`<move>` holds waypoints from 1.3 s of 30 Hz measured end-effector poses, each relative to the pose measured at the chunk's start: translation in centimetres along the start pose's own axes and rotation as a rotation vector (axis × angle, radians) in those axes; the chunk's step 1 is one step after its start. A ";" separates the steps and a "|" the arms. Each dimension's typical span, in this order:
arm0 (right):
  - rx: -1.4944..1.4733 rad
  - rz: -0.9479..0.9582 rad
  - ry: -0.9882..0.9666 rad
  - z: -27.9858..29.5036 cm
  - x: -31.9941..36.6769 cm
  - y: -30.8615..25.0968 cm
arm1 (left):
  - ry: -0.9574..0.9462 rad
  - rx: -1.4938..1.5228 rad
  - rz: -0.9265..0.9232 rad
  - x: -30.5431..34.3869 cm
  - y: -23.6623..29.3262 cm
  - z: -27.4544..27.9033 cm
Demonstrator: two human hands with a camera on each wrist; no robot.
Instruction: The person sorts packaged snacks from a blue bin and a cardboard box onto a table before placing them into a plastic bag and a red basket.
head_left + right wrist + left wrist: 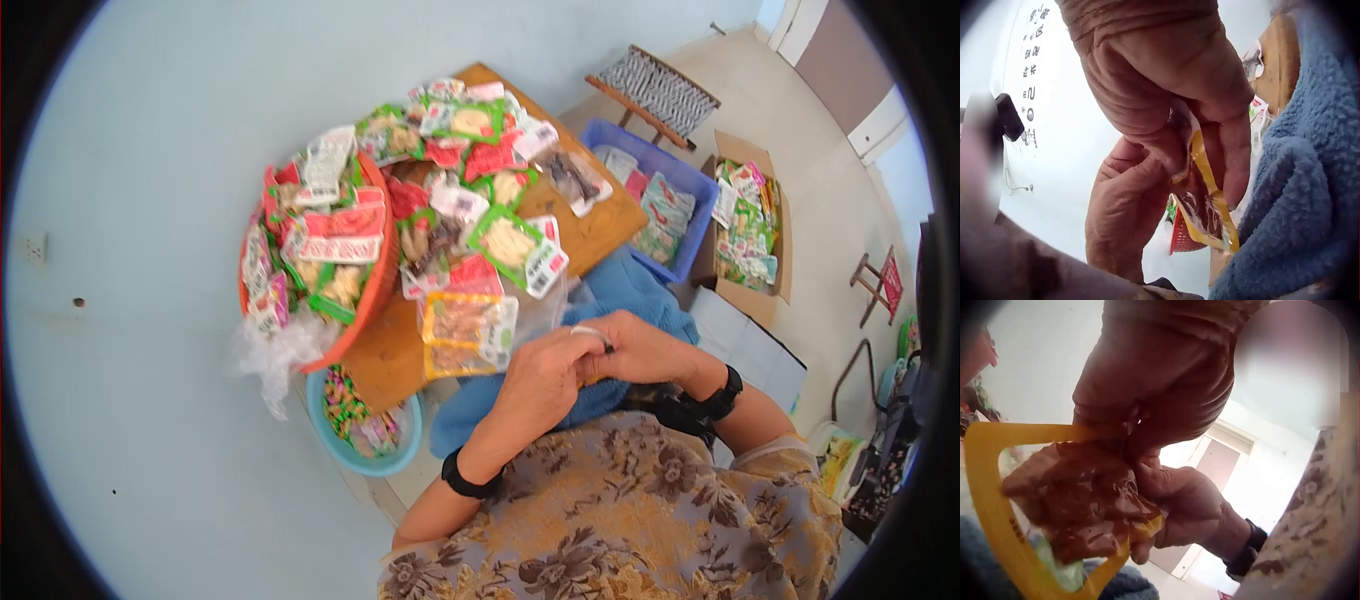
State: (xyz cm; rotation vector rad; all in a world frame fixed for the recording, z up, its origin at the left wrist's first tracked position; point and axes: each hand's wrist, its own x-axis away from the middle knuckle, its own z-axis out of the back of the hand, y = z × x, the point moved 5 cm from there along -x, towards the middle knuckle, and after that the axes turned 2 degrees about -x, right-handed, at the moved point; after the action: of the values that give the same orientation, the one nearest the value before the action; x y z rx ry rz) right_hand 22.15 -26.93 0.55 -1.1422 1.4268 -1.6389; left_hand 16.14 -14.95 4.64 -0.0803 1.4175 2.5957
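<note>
Both hands meet over the lap at the table's near edge. My left hand pinches the edge of a yellow-bordered clear food packet with reddish-brown pieces inside. On the same packet, my right hand grips beside the left fingers, thumb and fingers close together in the right wrist view. The hands mostly hide this packet from the head view. Just ahead lie similar yellow-edged packets on a clear plastic bag. A blue fleecy cloth covers the lap below the hands.
The wooden table bears heaped green, red and white food packets. An orange-red basket full of packets stands at its left. Around it are a light-blue basin of small wrapped pieces, a blue bin, a cardboard box and a woven stool.
</note>
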 end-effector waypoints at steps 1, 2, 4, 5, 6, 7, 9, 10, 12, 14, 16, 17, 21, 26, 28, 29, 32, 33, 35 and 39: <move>-0.010 -0.031 -0.011 -0.5 0.7 0.7 | -0.001 0.025 0.023 0.4 0.1 -0.7; -0.179 -0.078 0.037 -0.3 1.3 1.4 | 0.068 0.025 0.004 0.7 0.5 -1.1; -0.345 -0.133 0.148 0.2 2.4 1.9 | 0.169 -0.009 -0.025 1.1 1.6 -1.2; -0.346 -0.148 0.146 0.3 3.0 2.5 | 0.170 0.003 -0.015 1.5 1.5 -1.5; -0.381 -0.179 0.203 0.8 3.9 3.5 | 0.279 -0.172 -0.085 2.0 1.9 -1.3; -0.412 -0.207 0.260 1.4 4.8 4.2 | 0.389 -0.350 -0.158 2.4 2.3 -1.1; -0.480 -0.245 0.335 2.1 6.4 4.7 | 0.357 -0.367 -0.085 3.9 1.3 -1.5; -0.594 -0.252 0.428 2.8 7.3 5.1 | 0.325 -0.389 -0.015 4.7 0.7 -1.8; -0.811 -0.281 0.573 3.7 8.9 5.4 | 0.307 -0.409 0.054 6.0 0.1 -2.2; -0.815 -0.233 0.633 4.1 9.7 6.4 | 0.285 -0.428 0.119 6.3 -0.5 -2.6; -0.814 -0.182 0.686 4.4 10.1 6.9 | 0.338 -0.507 0.193 6.2 -1.0 -2.6; -0.843 -0.167 0.696 4.3 9.9 6.9 | 0.340 -0.503 0.192 5.7 -1.0 -2.6; -0.886 -0.151 0.672 3.9 9.1 6.9 | 0.430 -0.650 0.225 3.2 -1.3 -2.0; -0.906 -0.183 0.670 3.2 8.2 6.8 | 0.344 -0.737 0.318 2.0 -4.0 -2.0; -0.891 -0.199 0.660 3.2 7.9 7.0 | 0.338 -0.749 0.263 2.0 -4.9 -2.2; -0.902 -0.202 0.643 3.0 7.6 7.0 | 0.339 -0.750 0.264 2.0 -4.7 -2.1; -0.903 -0.207 0.611 2.4 6.9 7.1 | 0.398 -0.756 0.219 2.3 -3.5 -1.2; -0.892 -0.211 0.599 2.2 6.6 7.0 | 0.425 -0.742 0.189 2.6 -3.1 -0.9; -0.889 -0.200 0.572 1.6 6.1 6.3 | 0.454 -0.729 0.164 3.0 -2.3 -0.4; -0.911 -0.225 0.502 0.2 5.1 4.9 | 0.507 -0.656 0.122 3.8 -0.4 0.3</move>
State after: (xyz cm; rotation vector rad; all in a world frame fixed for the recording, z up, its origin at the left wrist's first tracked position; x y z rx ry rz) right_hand 20.06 -32.48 -3.30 -1.4500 2.6113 -1.4928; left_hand 12.51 -13.97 3.98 -0.8046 0.6077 3.1742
